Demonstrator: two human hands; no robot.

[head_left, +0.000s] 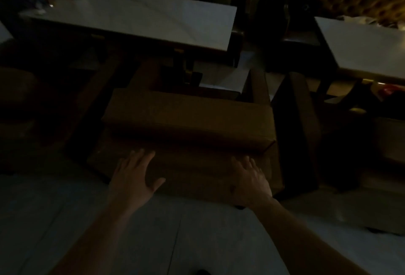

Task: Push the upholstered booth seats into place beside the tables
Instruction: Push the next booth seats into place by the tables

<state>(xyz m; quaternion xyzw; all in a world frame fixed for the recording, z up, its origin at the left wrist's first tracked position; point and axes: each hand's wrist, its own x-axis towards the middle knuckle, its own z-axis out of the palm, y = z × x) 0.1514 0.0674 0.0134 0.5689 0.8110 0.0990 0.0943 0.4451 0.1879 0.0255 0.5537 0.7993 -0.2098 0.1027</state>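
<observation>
Both bare arms reach forward from the lower frame. The left hand [133,176] and right hand [249,181] lie palm-down mid-frame, fingers spread flat.

No readable text, labels or signs; scene too dim.

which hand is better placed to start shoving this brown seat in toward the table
Neither alone: left hand and right hand both lie open and flat on the booth seat back, spaced apart, so push with both.
</observation>
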